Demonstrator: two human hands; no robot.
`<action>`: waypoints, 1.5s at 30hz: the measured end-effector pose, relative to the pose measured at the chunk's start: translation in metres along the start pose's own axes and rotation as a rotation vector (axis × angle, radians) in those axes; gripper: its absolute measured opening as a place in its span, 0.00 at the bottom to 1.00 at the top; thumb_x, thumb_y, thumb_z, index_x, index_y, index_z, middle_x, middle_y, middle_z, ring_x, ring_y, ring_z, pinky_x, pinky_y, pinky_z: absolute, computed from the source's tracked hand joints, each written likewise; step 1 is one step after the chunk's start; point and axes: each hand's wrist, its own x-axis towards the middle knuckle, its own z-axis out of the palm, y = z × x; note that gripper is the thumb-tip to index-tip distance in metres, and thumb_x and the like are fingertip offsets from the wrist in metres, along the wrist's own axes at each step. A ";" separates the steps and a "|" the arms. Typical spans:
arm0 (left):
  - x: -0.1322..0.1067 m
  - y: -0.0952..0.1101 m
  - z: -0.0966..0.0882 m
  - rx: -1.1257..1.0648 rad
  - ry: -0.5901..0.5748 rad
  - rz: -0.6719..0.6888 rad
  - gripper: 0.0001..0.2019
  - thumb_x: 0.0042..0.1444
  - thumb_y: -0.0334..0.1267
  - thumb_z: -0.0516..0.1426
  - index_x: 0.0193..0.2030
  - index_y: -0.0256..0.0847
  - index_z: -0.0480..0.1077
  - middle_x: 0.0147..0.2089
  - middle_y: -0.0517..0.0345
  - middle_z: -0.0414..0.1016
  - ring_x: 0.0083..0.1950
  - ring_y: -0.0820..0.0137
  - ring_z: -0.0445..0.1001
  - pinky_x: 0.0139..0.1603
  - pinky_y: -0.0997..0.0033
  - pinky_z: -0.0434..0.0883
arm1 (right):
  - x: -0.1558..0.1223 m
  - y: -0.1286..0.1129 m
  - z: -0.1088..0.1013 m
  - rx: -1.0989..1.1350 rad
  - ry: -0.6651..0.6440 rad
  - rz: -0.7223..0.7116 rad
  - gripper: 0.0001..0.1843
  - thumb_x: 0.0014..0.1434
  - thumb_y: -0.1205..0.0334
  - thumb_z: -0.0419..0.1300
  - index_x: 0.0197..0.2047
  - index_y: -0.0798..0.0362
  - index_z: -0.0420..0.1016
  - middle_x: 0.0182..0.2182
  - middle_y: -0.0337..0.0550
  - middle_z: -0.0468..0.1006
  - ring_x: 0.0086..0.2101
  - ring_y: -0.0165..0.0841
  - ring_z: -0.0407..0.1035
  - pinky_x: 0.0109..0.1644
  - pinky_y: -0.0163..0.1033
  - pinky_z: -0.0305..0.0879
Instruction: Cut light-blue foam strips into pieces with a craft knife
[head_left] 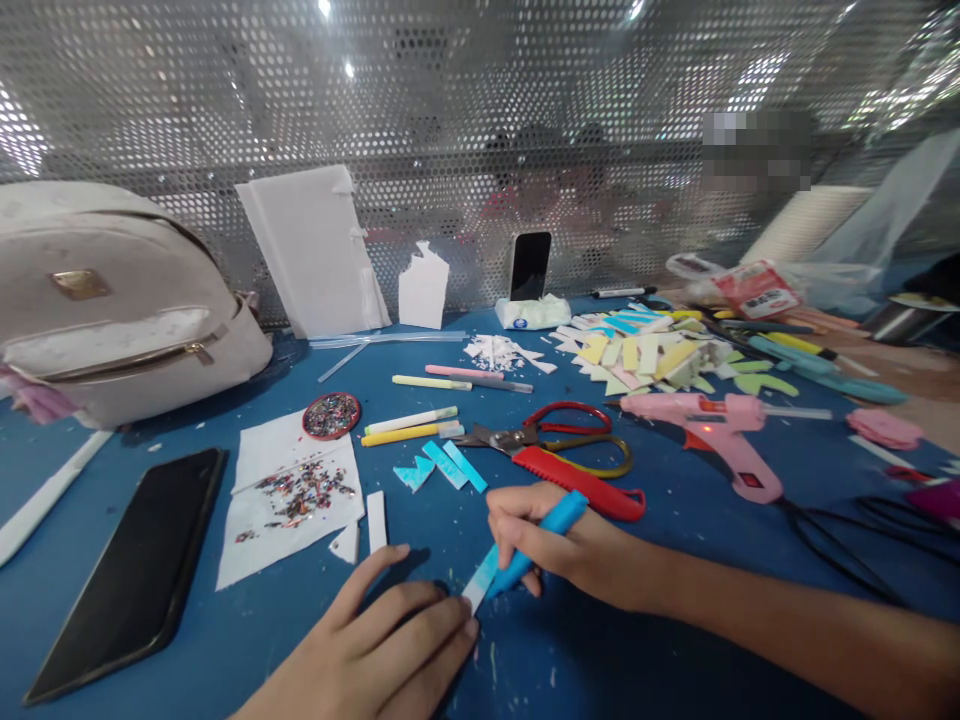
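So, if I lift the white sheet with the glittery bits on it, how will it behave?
The white sheet looks thin, so it will probably flex. The glittery bits seem loose and would likely slide off if it tilts. The red-rimmed dish appears to overlap one corner, so that might tip.

Left hand (390,645) palm-down, outstretched; right hand (574,550) curled, gripping.

Pale bkpk (142,295) at L; blk phone (135,570) in frt.

Head camera looks down across the table (247,622)
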 end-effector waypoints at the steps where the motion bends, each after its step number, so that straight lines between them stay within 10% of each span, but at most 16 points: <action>1: 0.000 0.000 0.000 0.001 -0.004 0.001 0.16 0.74 0.34 0.46 0.56 0.39 0.74 0.53 0.60 0.76 0.55 0.71 0.71 0.76 0.54 0.41 | 0.000 0.000 0.000 0.002 0.004 0.003 0.19 0.66 0.51 0.54 0.29 0.55 0.67 0.23 0.36 0.68 0.24 0.28 0.65 0.29 0.32 0.58; 45: 0.005 -0.001 -0.006 -0.036 -0.012 -0.003 0.17 0.74 0.37 0.45 0.55 0.38 0.74 0.52 0.61 0.77 0.54 0.72 0.72 0.77 0.57 0.38 | 0.001 -0.001 -0.002 0.054 -0.013 -0.026 0.22 0.65 0.45 0.57 0.30 0.55 0.68 0.24 0.36 0.68 0.25 0.28 0.65 0.30 0.33 0.57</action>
